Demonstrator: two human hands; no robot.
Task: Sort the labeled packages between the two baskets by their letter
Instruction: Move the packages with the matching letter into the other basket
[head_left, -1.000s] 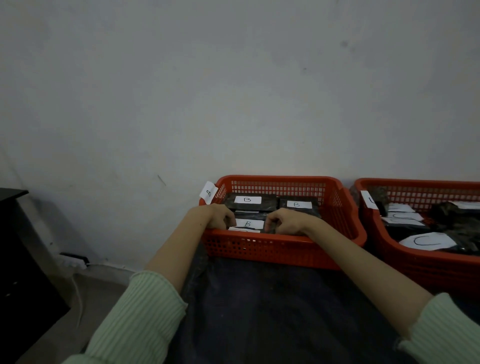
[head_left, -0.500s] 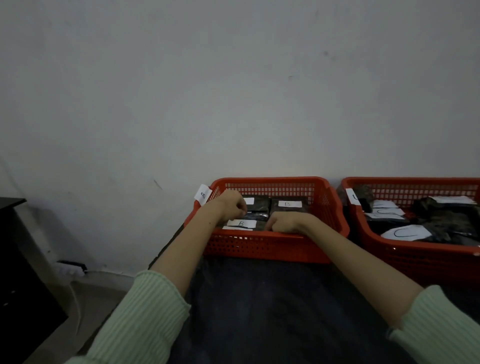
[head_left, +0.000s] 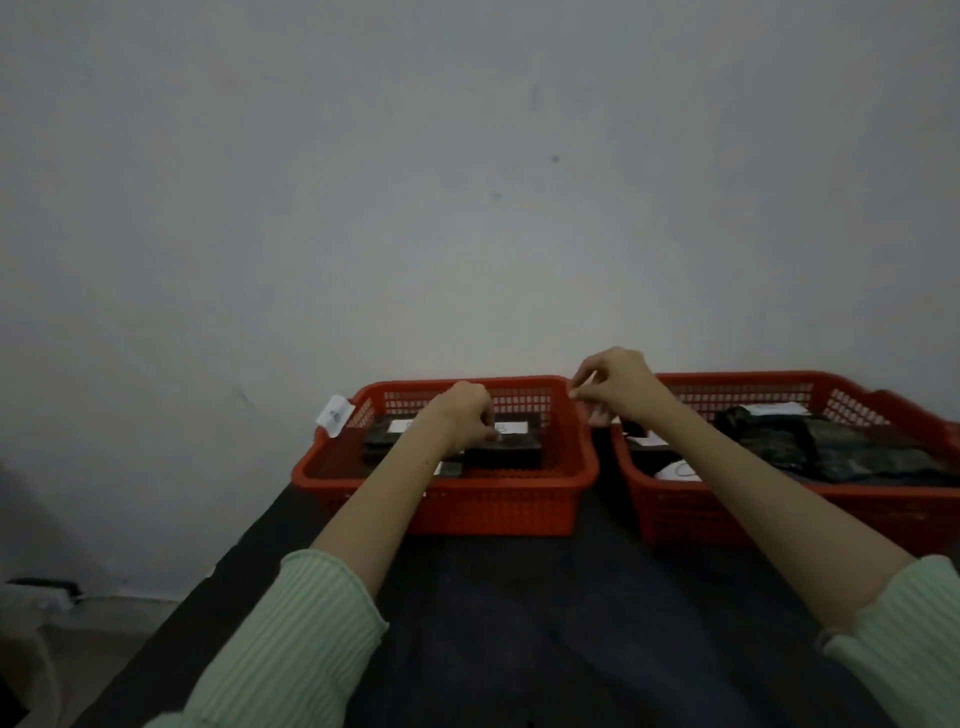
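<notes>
Lifting clear — right hand (head_left: 621, 387) now empty, curled; left hand (head_left: 467, 415) pinches package (head_left: 501, 447).

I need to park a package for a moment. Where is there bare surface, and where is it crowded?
Free: the dark cloth in front of both baskets, between the two forearms. The strip between the left basket and right basket is narrow. Crowded: both baskets hold packages; the left hand is inside the left one, the right hand above the gap.

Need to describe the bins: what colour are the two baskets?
Red-orange baskets, plainest in the head view.
</notes>
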